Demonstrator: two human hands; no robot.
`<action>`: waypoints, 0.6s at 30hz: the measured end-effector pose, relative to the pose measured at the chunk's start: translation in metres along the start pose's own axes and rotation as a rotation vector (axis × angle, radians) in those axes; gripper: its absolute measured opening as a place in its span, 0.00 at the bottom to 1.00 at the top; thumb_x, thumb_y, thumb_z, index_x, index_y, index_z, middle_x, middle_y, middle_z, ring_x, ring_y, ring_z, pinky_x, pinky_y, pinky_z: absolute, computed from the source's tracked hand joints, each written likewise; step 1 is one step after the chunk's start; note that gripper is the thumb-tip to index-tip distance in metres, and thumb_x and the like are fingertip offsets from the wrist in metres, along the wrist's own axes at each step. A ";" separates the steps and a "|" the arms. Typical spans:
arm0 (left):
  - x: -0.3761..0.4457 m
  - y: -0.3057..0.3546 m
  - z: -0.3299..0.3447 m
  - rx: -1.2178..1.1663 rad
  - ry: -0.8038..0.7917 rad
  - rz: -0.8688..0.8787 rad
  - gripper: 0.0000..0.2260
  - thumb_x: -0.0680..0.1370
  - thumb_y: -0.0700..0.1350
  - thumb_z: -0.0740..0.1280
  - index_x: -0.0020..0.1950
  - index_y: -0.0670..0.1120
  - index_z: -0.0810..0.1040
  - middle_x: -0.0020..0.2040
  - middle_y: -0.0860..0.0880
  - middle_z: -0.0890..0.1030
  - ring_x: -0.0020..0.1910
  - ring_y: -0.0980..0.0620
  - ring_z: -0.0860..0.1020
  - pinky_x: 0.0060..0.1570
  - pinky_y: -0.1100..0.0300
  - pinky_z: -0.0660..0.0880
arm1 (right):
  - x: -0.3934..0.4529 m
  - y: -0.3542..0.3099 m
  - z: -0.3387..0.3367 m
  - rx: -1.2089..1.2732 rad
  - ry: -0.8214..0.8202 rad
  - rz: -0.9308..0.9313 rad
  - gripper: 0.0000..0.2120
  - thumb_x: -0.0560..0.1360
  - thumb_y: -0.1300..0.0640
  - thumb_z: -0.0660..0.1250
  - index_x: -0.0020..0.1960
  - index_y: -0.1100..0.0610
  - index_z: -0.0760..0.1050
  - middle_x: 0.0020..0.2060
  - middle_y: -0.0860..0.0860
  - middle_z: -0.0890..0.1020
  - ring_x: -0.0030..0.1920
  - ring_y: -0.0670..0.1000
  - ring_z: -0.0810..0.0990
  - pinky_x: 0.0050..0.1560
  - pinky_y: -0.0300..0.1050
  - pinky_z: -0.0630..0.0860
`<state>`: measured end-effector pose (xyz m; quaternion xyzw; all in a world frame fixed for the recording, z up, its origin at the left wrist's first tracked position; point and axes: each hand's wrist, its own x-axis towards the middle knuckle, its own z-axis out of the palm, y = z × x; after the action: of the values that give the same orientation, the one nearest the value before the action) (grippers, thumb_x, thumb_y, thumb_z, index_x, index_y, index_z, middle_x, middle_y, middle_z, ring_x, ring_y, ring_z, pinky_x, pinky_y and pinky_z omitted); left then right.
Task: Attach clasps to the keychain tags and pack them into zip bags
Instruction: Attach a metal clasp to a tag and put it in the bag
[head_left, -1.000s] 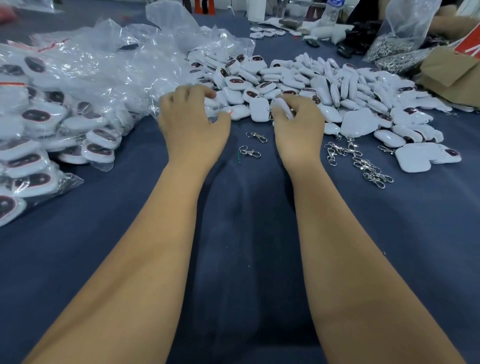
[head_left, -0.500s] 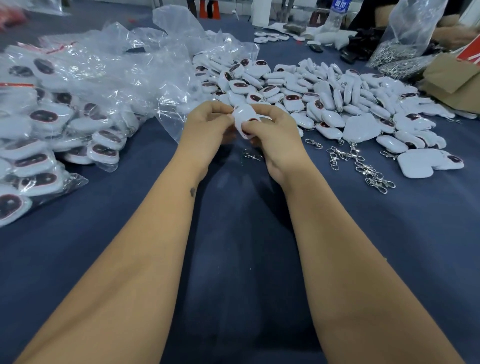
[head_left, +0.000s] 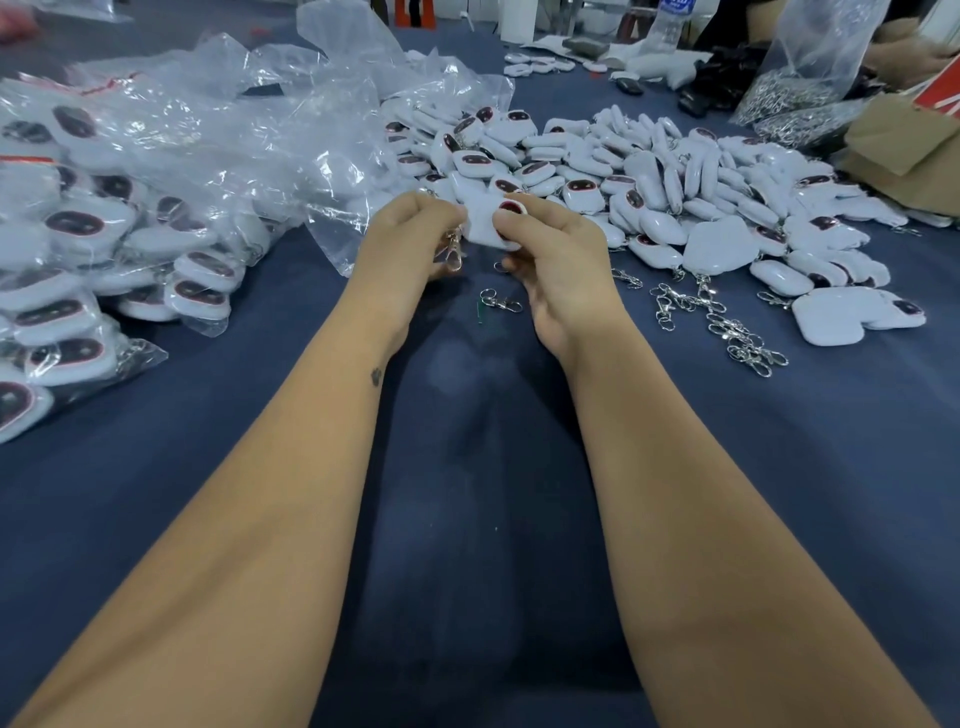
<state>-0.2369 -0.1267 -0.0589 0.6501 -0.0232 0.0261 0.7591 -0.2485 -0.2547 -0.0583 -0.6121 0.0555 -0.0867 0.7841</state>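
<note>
Both hands, left hand (head_left: 410, 236) and right hand (head_left: 558, 249), are pinching a white tag (head_left: 485, 223), red-faced end pointing up-right, above the blue desk (head_left: 467, 519).

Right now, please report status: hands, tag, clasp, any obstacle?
Left hand holds clasp. Right hand pinches white tag. Spare clasp on cloth below hands; nothing blocks them.
</note>
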 end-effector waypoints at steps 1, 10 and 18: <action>0.000 0.000 0.001 0.009 0.001 0.004 0.03 0.76 0.43 0.67 0.43 0.47 0.74 0.41 0.49 0.79 0.41 0.52 0.78 0.43 0.59 0.76 | -0.001 -0.001 0.000 -0.019 -0.025 -0.008 0.09 0.75 0.67 0.67 0.53 0.59 0.80 0.44 0.54 0.81 0.45 0.51 0.76 0.46 0.43 0.72; 0.002 -0.005 0.003 0.157 -0.036 0.020 0.08 0.79 0.41 0.64 0.43 0.51 0.79 0.34 0.57 0.80 0.36 0.58 0.77 0.44 0.63 0.75 | -0.004 0.003 0.002 -0.109 -0.092 -0.006 0.12 0.72 0.70 0.71 0.49 0.59 0.73 0.45 0.61 0.82 0.45 0.58 0.83 0.54 0.56 0.80; 0.001 -0.004 0.005 -0.007 0.004 -0.045 0.02 0.80 0.41 0.64 0.49 0.48 0.75 0.47 0.44 0.83 0.44 0.47 0.79 0.46 0.52 0.75 | -0.006 0.005 0.003 -0.222 -0.238 -0.071 0.16 0.72 0.72 0.67 0.55 0.57 0.77 0.44 0.58 0.85 0.45 0.55 0.82 0.56 0.54 0.78</action>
<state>-0.2353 -0.1320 -0.0619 0.6477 -0.0072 0.0100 0.7618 -0.2539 -0.2493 -0.0625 -0.7023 -0.0502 -0.0344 0.7092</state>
